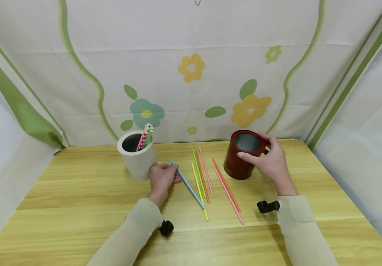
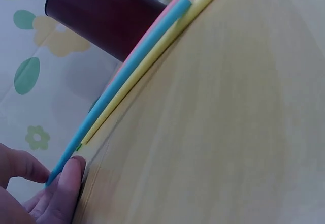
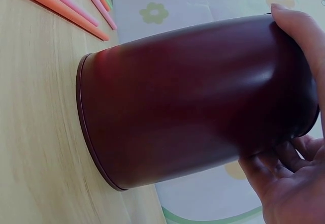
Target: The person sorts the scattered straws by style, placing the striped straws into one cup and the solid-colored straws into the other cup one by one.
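Note:
My left hand [image 1: 162, 178] pinches a blue straw [image 1: 191, 188] near its far end, between thumb and fingers. In the left wrist view that straw [image 2: 112, 91] slants away from the fingertips, its other end over a yellow straw [image 2: 147, 61]. A dark red mug [image 1: 239, 165] stands upright at the right, and my right hand [image 1: 275, 164] grips it around the upper part on the handle side. In the right wrist view the thumb lies by the mug's [image 3: 188, 107] rim and the other fingers curl on the opposite side.
Several yellow, green, orange and pink straws [image 1: 226, 190] lie on the wooden table [image 1: 77, 207] between the hands. A white cup [image 1: 137, 162] holding polka-dotted straws [image 1: 142, 140] stands left, right by my left hand. Behind the table hangs a flowered curtain [image 1: 164, 74].

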Action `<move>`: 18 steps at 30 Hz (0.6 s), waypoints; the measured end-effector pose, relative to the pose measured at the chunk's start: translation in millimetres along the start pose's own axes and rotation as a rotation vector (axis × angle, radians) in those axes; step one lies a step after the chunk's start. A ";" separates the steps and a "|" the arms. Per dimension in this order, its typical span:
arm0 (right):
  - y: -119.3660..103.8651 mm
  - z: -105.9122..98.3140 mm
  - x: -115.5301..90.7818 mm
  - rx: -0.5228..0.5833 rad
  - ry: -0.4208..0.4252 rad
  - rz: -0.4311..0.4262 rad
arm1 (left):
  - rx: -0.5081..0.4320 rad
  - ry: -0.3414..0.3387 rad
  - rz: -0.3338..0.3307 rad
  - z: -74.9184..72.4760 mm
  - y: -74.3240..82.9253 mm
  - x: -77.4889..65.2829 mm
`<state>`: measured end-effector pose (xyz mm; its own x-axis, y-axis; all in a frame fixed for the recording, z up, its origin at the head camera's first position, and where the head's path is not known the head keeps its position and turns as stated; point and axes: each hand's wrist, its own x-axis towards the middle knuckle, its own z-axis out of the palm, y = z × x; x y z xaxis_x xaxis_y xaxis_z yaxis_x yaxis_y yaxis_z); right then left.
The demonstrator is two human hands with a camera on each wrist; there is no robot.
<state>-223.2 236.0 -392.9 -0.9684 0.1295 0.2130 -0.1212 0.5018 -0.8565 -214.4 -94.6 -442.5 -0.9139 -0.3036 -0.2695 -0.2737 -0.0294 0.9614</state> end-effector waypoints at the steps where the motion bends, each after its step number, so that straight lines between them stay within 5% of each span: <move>1: -0.3 -0.1 -0.1 0.000 0.002 0.001 | -0.016 0.000 -0.008 0.1 0.7 -0.8; 10: 0.5 0.9 0.9 0.016 0.003 -0.004 | -0.165 -0.063 -0.027 7.8 11.0 -12.5; 18: 1.2 1.1 0.5 0.012 0.001 -0.010 | -0.215 -0.104 0.076 15.9 39.9 -31.2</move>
<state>-224.0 235.7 -394.3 -0.9670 0.1253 0.2220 -0.1335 0.4927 -0.8599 -201.6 -71.2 -396.6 -0.9584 -0.2130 -0.1900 -0.1435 -0.2160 0.9658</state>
